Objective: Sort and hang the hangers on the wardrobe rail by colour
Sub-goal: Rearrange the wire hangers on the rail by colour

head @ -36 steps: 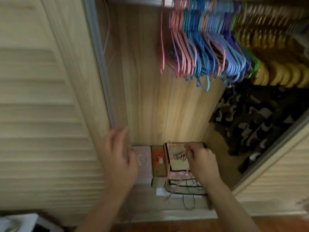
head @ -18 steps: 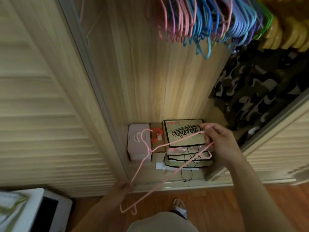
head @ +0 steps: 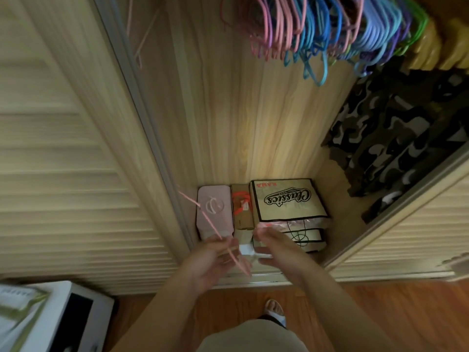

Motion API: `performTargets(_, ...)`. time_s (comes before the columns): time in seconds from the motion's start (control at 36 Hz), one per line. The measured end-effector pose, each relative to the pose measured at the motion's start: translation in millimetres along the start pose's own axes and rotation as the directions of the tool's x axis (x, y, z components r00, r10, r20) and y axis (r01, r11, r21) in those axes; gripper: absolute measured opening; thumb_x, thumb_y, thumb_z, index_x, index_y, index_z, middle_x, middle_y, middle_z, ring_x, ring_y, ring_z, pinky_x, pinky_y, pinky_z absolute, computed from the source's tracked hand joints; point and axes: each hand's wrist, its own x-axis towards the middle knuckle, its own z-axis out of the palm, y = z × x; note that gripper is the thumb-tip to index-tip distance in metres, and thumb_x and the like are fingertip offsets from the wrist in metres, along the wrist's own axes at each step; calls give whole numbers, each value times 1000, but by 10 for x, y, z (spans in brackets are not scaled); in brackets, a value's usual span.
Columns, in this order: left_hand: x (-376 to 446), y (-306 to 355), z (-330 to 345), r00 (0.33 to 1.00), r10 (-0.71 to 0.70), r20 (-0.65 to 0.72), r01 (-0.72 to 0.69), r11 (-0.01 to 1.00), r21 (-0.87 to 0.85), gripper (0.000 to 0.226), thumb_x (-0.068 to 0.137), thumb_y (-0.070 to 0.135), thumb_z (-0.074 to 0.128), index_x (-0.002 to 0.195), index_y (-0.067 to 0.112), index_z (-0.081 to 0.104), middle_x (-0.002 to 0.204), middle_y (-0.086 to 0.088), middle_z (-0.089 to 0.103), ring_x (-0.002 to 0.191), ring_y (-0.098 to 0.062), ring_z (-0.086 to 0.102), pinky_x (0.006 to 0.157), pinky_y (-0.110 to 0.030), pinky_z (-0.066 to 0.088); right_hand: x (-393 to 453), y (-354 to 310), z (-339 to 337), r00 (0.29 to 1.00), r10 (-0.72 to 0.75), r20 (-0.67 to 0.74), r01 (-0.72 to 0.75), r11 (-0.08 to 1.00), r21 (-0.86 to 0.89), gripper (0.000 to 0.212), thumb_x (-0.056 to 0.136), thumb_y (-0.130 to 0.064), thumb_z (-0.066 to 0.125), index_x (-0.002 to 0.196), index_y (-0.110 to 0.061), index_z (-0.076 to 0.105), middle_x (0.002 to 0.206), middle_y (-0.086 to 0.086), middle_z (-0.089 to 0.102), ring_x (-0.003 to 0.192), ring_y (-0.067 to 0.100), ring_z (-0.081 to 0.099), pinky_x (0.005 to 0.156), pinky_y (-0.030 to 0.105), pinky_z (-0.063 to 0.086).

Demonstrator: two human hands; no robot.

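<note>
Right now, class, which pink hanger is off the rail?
The pink hanger held in the left hand, low by the boxes; the other pink hangers hang overhead.

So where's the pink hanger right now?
In the head view, low centre: the pink hanger is in the left hand, slanting up-left across the pink box on the wardrobe floor.

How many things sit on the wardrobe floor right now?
4 that I can make out: a pink case at left, a slim brown box beside it, the Classics bag at right, and a small white box in front. More may be hidden underneath.
</note>
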Motion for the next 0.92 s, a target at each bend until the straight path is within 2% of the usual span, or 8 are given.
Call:
performTargets(0.17, 39, 224, 403, 991, 94, -93, -75, 980, 186, 21, 99, 14, 63, 116, 2, 67, 108, -18, 74, 108, -32, 69, 98, -41, 56, -152, -269, 298, 982, -134, 130, 149, 983, -109, 21, 104, -46, 49, 121, -41, 60, 124, -15, 63, 119, 3, 56, 100, 27, 45)
performTargets(0.33, -20, 460, 613, 988, 124, -89, -109, 981, 163, 13, 100, 22, 66, 106, 11, 70, 94, -9, 74, 85, -20, 72, 79, -33, 58, -220, -341, 297, 960, -233, 155, 266, 930, -251, 22, 109, -26, 41, 112, -44, 52, 102, -27, 59, 86, -28, 53, 70, -1, 39)
performTargets(0.42, -44, 534, 685, 984, 158, -78, -127, 944, 305, 18, 99, 31, 66, 107, 16, 72, 101, -8, 76, 102, -24, 72, 103, -42, 54, -238, -318, 356, 943, -332, 33, 330, 915, -232, 28, 109, -17, 38, 101, -37, 55, 96, -16, 58, 80, -24, 55, 70, 1, 40)
performTargets(0.53, -280, 862, 799, 933, 358, -45, -307, 853, 422, 16, 104, 28, 58, 108, 19, 71, 100, 0, 75, 91, -12, 70, 67, -14, 54, -176, -533, 395, 897, -430, -98, 406, 892, -200, 29, 109, -27, 39, 94, -34, 62, 92, 3, 60, 81, 3, 57, 73, 17, 41)
performTargets(0.61, -636, 1228, 818, 695, 719, -30, -538, 547, 642, 14, 105, 24, 55, 103, 25, 69, 105, 7, 69, 96, -3, 66, 71, -7, 43, -158, -850, 357, 840, -521, -150, 491, 849, -198, 33, 108, -38, 39, 84, -36, 61, 82, -3, 58, 76, 6, 55, 69, 19, 39)
performTargets(0.69, -1084, 1674, 747, 145, 989, 27, -681, 80, 727, 17, 101, 9, 58, 99, 22, 68, 112, 7, 61, 106, 0, 60, 92, -10, 41, -123, -1233, 383, 773, -617, -147, 587, 784, -201, 44, 99, -62, 34, 97, -31, 65, 80, -7, 58, 76, 9, 57, 73, 26, 42)
performTargets(0.78, -1460, 2158, 687, -308, 945, 109, -511, -260, 819, 18, 89, 3, 60, 104, 7, 68, 131, -9, 48, 127, -26, 49, 111, -28, 34, -52, -1598, 466, 693, -698, -179, 676, 716, -174, 59, 89, -81, 31, 99, -34, 65, 83, -5, 57, 77, 12, 57, 75, 34, 45)
performTargets(0.92, -1808, 2883, 568, -508, 854, 114, -321, -311, 895, 55, 84, 8, 67, 136, -2, 52, 149, -33, 29, 141, -46, 32, 120, -53, 27, -118, -2145, 607, 585, -770, -253, 768, 627, -130, 57, 88, -73, 32, 97, -29, 68, 88, -6, 64, 84, 8, 60, 87, 36, 51)
